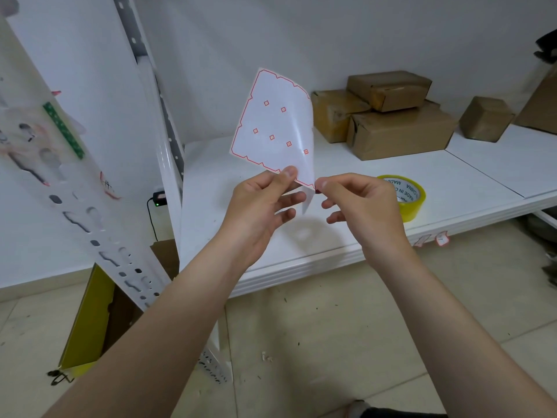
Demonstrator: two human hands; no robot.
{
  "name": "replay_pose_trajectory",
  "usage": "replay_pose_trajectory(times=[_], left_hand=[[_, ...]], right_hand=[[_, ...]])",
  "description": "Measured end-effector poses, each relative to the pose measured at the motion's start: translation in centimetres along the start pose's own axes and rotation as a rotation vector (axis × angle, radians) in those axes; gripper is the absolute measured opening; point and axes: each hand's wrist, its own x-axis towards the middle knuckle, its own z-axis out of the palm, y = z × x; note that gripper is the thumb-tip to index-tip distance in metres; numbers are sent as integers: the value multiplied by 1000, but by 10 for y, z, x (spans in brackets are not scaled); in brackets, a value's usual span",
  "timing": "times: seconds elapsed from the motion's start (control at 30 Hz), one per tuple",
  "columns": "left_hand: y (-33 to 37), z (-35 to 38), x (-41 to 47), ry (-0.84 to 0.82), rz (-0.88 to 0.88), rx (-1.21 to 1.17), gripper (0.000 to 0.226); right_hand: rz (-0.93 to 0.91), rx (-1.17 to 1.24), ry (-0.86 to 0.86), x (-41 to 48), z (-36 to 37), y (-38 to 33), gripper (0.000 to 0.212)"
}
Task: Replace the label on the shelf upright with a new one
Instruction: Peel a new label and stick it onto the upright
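A glossy white label sheet (275, 125) with red outlines and small red squares is held up in front of the shelf. My left hand (262, 206) pinches its lower edge between thumb and fingers. My right hand (358, 200) pinches the sheet's bottom right corner, where a thin layer curls away. The white perforated shelf upright (90, 212) runs diagonally at the left, with label remnants and a green strip (63, 131) stuck on it. Both hands are well to the right of the upright.
A roll of yellow tape (413, 200) lies on the white shelf board (452, 188), just behind my right hand. Several brown cardboard boxes (398, 131) stand at the back. A yellow carton (87, 324) leans on the floor by the upright. Small tags (441, 239) hang on the shelf's front edge.
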Motion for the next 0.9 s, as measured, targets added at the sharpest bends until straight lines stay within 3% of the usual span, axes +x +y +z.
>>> replay_pose_trajectory(times=[0.47, 0.7, 0.83, 0.9], left_hand=[[-15, -11, 22, 148, -88, -6, 13], [-21, -11, 37, 191, -200, 0, 28], [-8, -9, 31, 253, -85, 124, 65], [3, -7, 23, 274, 106, 308, 47]], right_hand=[[192, 174, 82, 7, -17, -5, 14], [228, 59, 51, 14, -15, 8, 16], [184, 7, 43, 14, -10, 5, 12], [154, -1, 44, 14, -3, 0, 11]])
